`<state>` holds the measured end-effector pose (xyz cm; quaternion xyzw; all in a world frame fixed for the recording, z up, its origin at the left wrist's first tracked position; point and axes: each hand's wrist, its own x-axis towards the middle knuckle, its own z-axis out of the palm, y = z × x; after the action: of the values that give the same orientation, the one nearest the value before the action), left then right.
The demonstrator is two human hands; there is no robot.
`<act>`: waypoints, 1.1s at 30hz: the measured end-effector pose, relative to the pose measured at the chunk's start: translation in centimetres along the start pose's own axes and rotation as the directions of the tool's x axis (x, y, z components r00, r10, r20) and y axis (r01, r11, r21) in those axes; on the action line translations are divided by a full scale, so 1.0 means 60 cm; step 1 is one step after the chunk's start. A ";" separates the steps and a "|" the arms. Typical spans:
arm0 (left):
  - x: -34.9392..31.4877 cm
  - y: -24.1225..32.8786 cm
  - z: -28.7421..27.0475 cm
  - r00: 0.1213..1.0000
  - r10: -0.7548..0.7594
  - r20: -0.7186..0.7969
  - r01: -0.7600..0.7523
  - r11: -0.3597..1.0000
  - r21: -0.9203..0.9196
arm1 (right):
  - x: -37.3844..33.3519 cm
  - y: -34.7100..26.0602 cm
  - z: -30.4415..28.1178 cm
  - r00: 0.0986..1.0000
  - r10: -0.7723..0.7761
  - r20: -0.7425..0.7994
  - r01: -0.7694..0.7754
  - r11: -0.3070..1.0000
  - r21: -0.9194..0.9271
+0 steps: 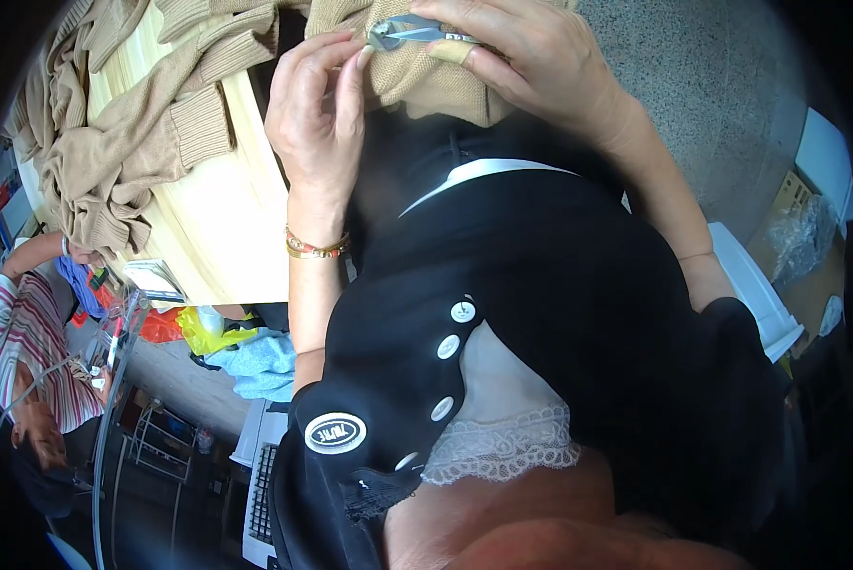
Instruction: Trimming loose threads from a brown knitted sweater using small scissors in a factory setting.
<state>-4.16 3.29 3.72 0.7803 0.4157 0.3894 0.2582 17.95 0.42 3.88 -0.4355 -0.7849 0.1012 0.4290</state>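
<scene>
My right hand (531,47) is closed round a pair of small thread snips (415,34), their blades pointing left over a tan knit garment (417,81) on my lap. A tan wrap covers the tip of my right thumb. My left hand (317,104) pinches with finger and thumb just left of the blades. What sits between those fingertips is too small to make out. A small shiny piece (384,38) lies at the blade tips, its kind unclear.
Left of my lap, a pale wooden table (222,223) carries more tan knitwear (127,157). A person in a striped top (32,351) is beyond it. Blue cloth (260,366) and a yellow bag (208,332) lie beside the table. White bins (754,290) stand at the right.
</scene>
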 end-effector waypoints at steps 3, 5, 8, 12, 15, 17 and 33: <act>0.002 -0.004 0.002 1.000 0.011 -0.016 -0.011 1.000 -0.006 | -0.004 0.009 0.007 0.998 -0.046 -0.045 0.045 0.999 -0.004; -0.001 -0.010 0.004 0.999 -0.021 -0.028 0.020 0.999 -0.029 | -0.005 0.010 0.009 0.994 -0.082 -0.075 0.082 0.997 -0.006; 0.000 -0.012 0.006 0.998 -0.043 -0.052 0.040 0.998 -0.053 | -0.001 -0.004 -0.002 0.997 -0.070 -0.010 0.070 0.996 -0.051; 0.001 -0.005 0.009 0.988 -0.122 -0.097 0.108 0.983 -0.147 | 0.002 0.006 0.011 0.997 0.005 0.079 -0.008 0.999 0.031; 0.001 -0.005 0.010 0.981 -0.167 -0.099 0.149 0.973 -0.174 | -0.004 0.017 0.024 0.987 -0.156 -0.019 0.156 0.988 -0.006; 0.002 0.000 0.014 0.973 -0.197 -0.116 0.166 0.957 -0.237 | -0.001 0.016 0.025 0.988 -0.152 -0.001 0.152 0.988 -0.002; 0.006 0.010 0.017 0.956 -0.265 -0.125 0.192 0.888 -0.418 | 0.015 -0.004 0.011 0.998 -0.029 0.057 0.020 0.987 0.157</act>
<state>-2.93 3.18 3.74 0.6181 0.4378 0.5012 0.4185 17.06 1.09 4.14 -0.3875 -0.7921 0.1700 0.4399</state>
